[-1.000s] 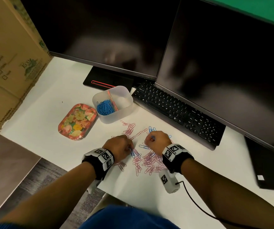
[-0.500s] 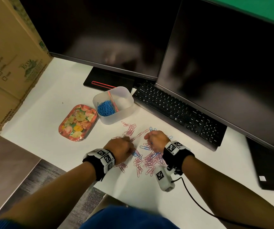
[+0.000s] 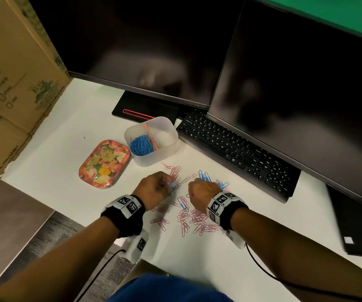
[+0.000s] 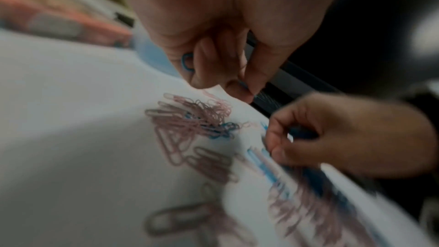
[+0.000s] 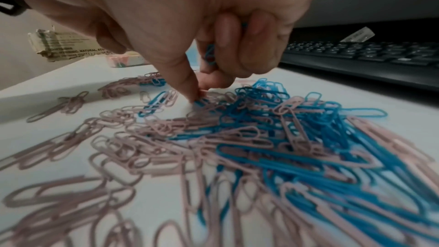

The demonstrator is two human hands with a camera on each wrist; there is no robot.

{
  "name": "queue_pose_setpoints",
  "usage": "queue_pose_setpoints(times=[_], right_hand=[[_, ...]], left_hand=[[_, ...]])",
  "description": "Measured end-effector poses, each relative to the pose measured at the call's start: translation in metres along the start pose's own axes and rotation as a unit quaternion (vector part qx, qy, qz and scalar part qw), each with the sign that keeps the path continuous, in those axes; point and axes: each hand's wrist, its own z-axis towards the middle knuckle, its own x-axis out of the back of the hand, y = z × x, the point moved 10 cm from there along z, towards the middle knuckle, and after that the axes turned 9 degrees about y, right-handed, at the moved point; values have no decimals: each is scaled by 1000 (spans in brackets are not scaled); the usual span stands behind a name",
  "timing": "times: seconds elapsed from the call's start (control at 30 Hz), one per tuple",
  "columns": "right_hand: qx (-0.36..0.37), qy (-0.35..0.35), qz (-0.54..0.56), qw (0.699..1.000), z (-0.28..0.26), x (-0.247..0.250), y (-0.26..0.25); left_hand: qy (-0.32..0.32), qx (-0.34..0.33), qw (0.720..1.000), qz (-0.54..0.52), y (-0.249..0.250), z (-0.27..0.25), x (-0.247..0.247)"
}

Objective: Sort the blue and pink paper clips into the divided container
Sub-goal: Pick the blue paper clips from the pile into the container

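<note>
Pink paper clips (image 3: 194,219) and blue paper clips (image 3: 205,177) lie mixed on the white desk. The clear divided container (image 3: 164,127) stands behind them, with a heap of blue clips (image 3: 140,146) in its left half. My left hand (image 3: 154,186) hovers over the pile's left side, fingers curled round blue clips (image 4: 187,62). My right hand (image 3: 204,189) is at the pile's right side; it keeps blue clips (image 5: 210,54) in its curled fingers while thumb and forefinger pinch at a blue clip (image 5: 199,101) on the desk.
A flowered tray (image 3: 104,163) lies left of the container. A black keyboard (image 3: 236,149) and two dark monitors (image 3: 295,83) stand behind and to the right. A cardboard box (image 3: 7,73) stands at the left. The desk's front edge (image 3: 84,221) runs close under my left wrist.
My left hand has moved slightly up and left over the pile. My right hand has shifted a little left and keeps picking at the blue clips.
</note>
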Motion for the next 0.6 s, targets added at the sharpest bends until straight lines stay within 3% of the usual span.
queue_pose_setpoints(times=[0.17, 0.33, 0.4, 0.43, 0.5, 0.57, 0.6], right_hand=[[-49, 3, 21, 999, -4, 10, 22], [4, 21, 56, 998, -8, 16, 5], [25, 20, 49, 998, -8, 13, -5], [27, 17, 47, 998, -8, 11, -7], [16, 13, 48, 999, -7, 11, -8], [-5, 10, 56, 998, -6, 10, -6], [-17, 6, 61, 998, -5, 10, -5]], left_hand=[[-39, 176, 958, -221, -21, -4, -10], [-61, 247, 872, -419, -20, -9, -18], [-47, 261, 861, -434, -23, -7, -16], [-38, 268, 870, -411, -26, -6, -15], [-9, 235, 932, -276, -29, -1, -5], [19, 135, 990, -40, -21, 7, 4], [18, 77, 994, 71, -13, 10, 3]])
